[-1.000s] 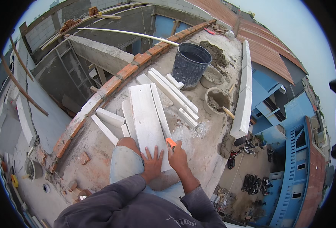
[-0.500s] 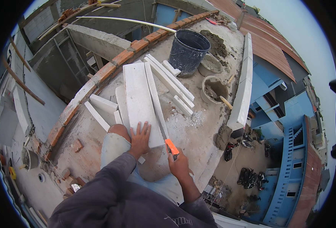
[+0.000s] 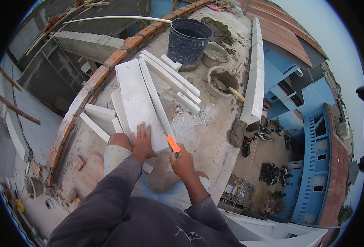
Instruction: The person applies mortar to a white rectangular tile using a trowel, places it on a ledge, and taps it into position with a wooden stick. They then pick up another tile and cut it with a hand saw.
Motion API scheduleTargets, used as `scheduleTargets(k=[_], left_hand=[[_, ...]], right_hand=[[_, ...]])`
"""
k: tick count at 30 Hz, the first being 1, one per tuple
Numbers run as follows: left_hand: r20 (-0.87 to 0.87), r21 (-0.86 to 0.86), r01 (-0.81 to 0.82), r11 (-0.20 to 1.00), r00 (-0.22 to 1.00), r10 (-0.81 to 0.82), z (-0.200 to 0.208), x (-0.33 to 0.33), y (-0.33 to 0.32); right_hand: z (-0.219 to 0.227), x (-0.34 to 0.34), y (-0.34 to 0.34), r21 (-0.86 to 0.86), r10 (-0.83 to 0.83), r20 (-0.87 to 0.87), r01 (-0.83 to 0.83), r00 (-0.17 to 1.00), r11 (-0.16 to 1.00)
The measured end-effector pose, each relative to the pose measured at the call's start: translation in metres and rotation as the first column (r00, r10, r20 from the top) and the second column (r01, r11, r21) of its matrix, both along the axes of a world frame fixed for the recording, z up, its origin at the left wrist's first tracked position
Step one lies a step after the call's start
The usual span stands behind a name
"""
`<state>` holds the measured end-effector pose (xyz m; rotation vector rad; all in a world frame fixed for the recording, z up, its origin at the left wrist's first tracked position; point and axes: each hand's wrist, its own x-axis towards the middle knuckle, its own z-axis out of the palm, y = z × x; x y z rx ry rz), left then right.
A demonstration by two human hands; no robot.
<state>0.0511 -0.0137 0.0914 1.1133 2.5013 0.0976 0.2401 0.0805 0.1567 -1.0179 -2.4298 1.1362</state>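
A long white block slab (image 3: pixel 133 92) lies lengthwise in front of me, with a narrow white strip (image 3: pixel 154 96) along its right side. My left hand (image 3: pixel 142 142) is spread flat on the slab's near end, fingers apart. Low at the near right corner, my right hand (image 3: pixel 182 161) is closed round the grip of an orange-handled handsaw (image 3: pixel 173 145). The saw's orange part points at the gap between slab and strip; its blade is hard to make out. My bent knees are on either side of the slab's near end.
Cut white strips (image 3: pixel 171 78) lie beyond the slab, near white crumbs (image 3: pixel 204 115). A black bucket (image 3: pixel 189 43) and mortar tubs (image 3: pixel 223 81) stand farther off. Brick edging (image 3: pixel 104 70) curves along the left; a low white wall (image 3: pixel 254 82) borders a drop to a yard.
The whole view has shifted, so the slab and buckets sit farther left and higher. My right hand with the handsaw is slightly farther forward along the slab; my left hand still presses on it.
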Motion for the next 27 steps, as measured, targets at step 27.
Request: scheduleTargets(k=[27], left_hand=[[0.04, -0.2, 0.058, 0.978, 0.998, -0.051, 0.009, -0.014, 0.008]], right_hand=[[-0.016, -0.05, 0.013, -0.012, -0.003, 0.058, 0.004, 0.998, 1.0]])
